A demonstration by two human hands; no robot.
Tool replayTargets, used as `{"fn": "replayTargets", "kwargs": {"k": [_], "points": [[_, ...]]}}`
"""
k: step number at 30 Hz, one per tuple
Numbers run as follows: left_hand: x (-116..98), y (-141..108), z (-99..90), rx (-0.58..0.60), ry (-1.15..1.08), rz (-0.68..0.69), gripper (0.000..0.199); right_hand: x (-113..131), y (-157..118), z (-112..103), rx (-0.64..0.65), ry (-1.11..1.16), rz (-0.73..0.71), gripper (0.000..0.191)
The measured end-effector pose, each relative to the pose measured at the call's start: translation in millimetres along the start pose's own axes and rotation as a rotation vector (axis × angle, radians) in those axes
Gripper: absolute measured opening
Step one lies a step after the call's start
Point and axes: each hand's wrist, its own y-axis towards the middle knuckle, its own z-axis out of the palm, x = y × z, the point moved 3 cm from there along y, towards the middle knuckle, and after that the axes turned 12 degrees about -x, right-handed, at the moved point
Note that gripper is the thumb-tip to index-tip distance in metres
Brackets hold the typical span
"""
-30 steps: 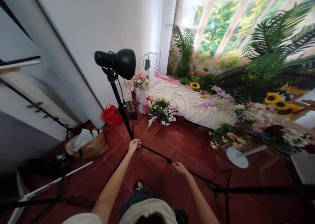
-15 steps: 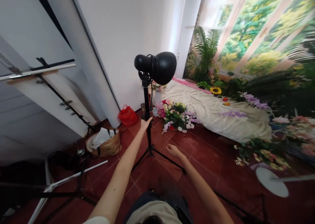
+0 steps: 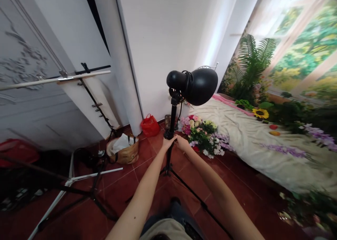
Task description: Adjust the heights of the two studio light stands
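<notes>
A black studio lamp head [image 3: 192, 87] sits on top of a black tripod light stand [image 3: 169, 162], which stands on the tiled floor. My left hand [image 3: 167, 143] and my right hand [image 3: 182, 143] meet around the stand's pole just below a thicker collar. The fingers of both hands wrap the pole from either side. The stand's lower legs show below my hands and spread out on the tiles. A bouquet of pink, white and lilac flowers [image 3: 202, 134] lies just beyond my right hand.
A red plastic bag [image 3: 150, 125] and a tan bag with white tissue [image 3: 122, 150] stand by the wall. Cream bedding [image 3: 252, 141] spreads right. A second stand with white legs [image 3: 76, 183] stands at lower left. A white backdrop roll [image 3: 126, 71] leans nearby.
The view has swung left. My right hand has come in to the pole beside my left, and the stand now stands upright between them, nearer the middle of the view.
</notes>
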Motion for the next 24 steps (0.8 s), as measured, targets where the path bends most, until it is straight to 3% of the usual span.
{"fn": "replayTargets", "kwargs": {"k": [6, 15, 20, 24], "points": [[1, -2, 3.6, -0.016, 0.051, -0.104, 0.03, -13, 30, -9, 0.145, -0.117, -0.166, 0.034], [-7, -5, 7.2, -0.091, 0.04, -0.094, 0.032, -11, 74, -10, 0.198, -0.078, -0.292, 0.013], [-6, -4, 7.2, -0.084, 0.035, -0.105, 0.032, -14, 55, -5, 0.133, -0.067, -0.311, 0.018], [-6, -3, 9.1, -0.076, -0.005, -0.088, 0.031, -16, 19, 12, -0.1, -0.08, -0.171, 0.023]]}}
